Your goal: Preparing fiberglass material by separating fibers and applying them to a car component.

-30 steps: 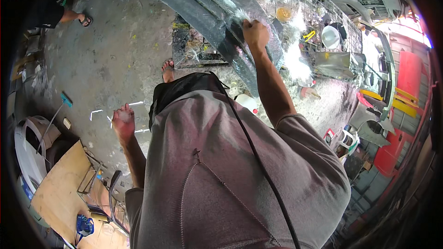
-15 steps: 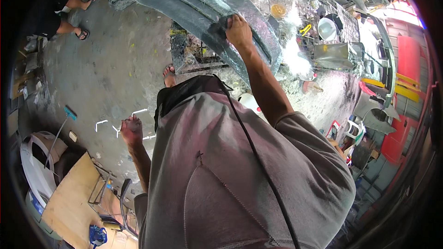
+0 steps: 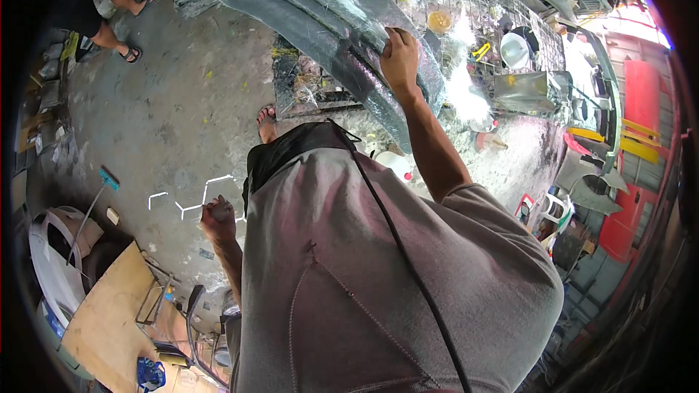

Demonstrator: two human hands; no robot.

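A long, curved grey panel (image 3: 320, 25) with raised ribs lies across the top middle, with pale fibre strands spread along its upper part. My right hand (image 3: 400, 62) is over the panel's right half, fingers bent and drawn together; whatever they pinch is hidden beneath them. A darker, shiny patch shows on the panel just left of those fingers. Down at my left side, away from the panel, my left hand (image 3: 218, 220) is held with curled fingers above the floor. Whether it holds anything does not show.
A wire-mesh surface (image 3: 535, 25) beside the panel carries a metal can (image 3: 528, 91), a white bowl (image 3: 515, 51) and a yellow-handled tool (image 3: 480, 51). Another person's sandalled foot (image 3: 131, 54) is at upper left. A broom (image 3: 109, 178) and a wooden board (image 3: 109, 313) are at lower left.
My right hand has moved right and slightly down along the panel, uncovering the dark patch. The left hand has dropped a little and come nearer my body.
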